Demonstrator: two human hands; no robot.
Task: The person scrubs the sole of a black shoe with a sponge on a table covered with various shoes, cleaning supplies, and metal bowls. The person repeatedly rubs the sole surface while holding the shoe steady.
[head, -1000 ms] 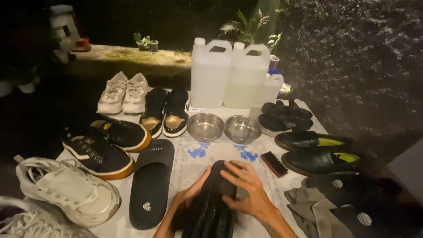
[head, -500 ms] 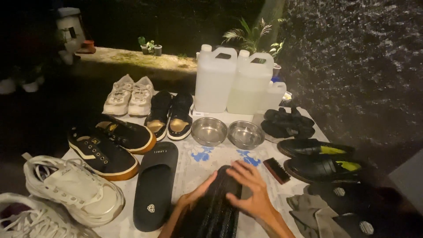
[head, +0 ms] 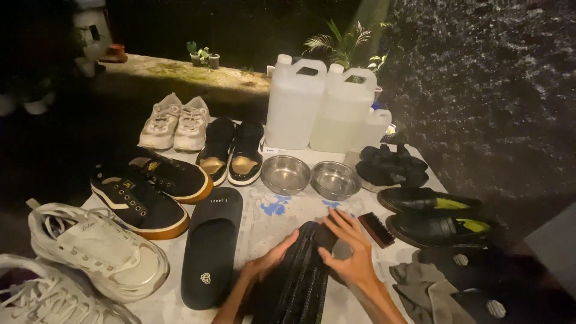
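Night view down onto a cloth-covered table (head: pixel 264 225) crowded with footwear. Bottom centre of the frame: both hands grip a black slide sandal (head: pixel 297 279), turned so its ribbed sole faces up. The left hand (head: pixel 268 262) curls its fingers around the sandal's left edge; the right hand (head: pixel 351 252) lies over the upper right part, fingers bent and closed on the toe end. Just left of this, a second black slide sandal (head: pixel 211 246) lies flat, sole down. A dark shoe brush (head: pixel 376 230) rests just right of the right hand, untouched. Centre of the frame: two steel bowls (head: pixel 309 176) side by side, with two large translucent jugs (head: pixel 318 105) behind them. Left half: black sneakers with tan soles (head: pixel 150 192), black-and-gold shoes (head: pixel 231 150), pale trainers (head: pixel 174 123) at upper left, and white sneakers (head: pixel 90 252) at lower left. Right half: black sandals (head: pixel 390 165), black slip-on shoes with yellow insoles (head: pixel 438 216), and a grey rag (head: pixel 423 291) at lower right.
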